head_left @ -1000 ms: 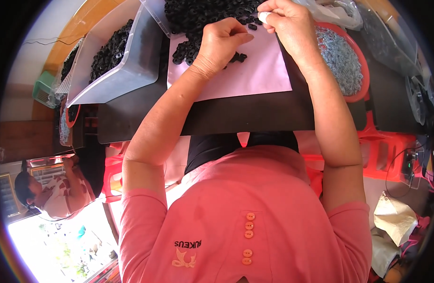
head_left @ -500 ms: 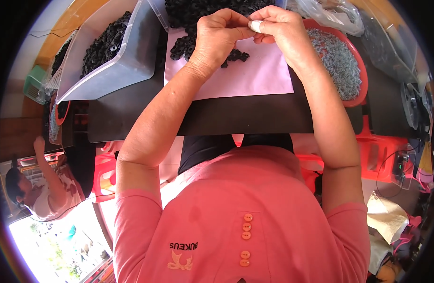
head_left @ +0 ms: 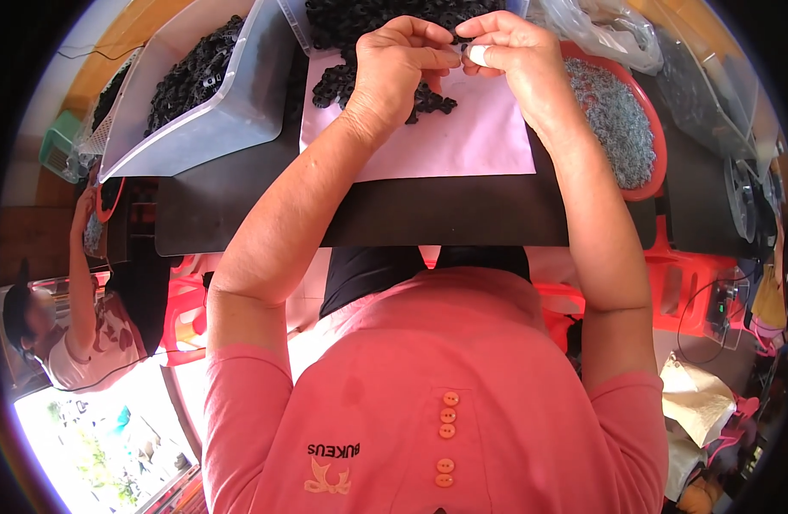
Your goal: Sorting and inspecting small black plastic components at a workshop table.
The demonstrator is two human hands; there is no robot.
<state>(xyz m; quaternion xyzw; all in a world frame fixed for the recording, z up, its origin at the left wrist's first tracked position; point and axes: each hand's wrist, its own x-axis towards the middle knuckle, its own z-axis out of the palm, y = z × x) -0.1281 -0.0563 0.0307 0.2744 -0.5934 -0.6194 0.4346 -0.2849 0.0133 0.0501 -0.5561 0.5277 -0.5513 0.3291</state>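
Above the far part of a pink cloth (head_left: pixel 462 154), my left hand (head_left: pixel 402 64) and my right hand (head_left: pixel 518 64) are raised close together, fingertips nearly touching. My left thumb and fingers are pinched; whatever they hold is hidden. A white wrap covers a fingertip of my right hand, which is also pinched, with a tiny dark bit showing at its tips, too small to name. Small black parts (head_left: pixel 334 86) lie in a loose heap on the cloth, left of and beneath my left hand.
A translucent bin (head_left: pixel 214 141) of black parts stands at left, another bin (head_left: pixel 295 26) behind the cloth. At right, a red basin (head_left: pixel 655 141) holds many tiny grey-blue pieces, beside a clear plastic bag (head_left: pixel 612 38). A co-worker (head_left: pixel 86 334) reaches toward a red container at far left.
My hands have drawn slightly apart, opening a small gap between the fingertips. At far left, the co-worker's arm has moved up toward the red container.
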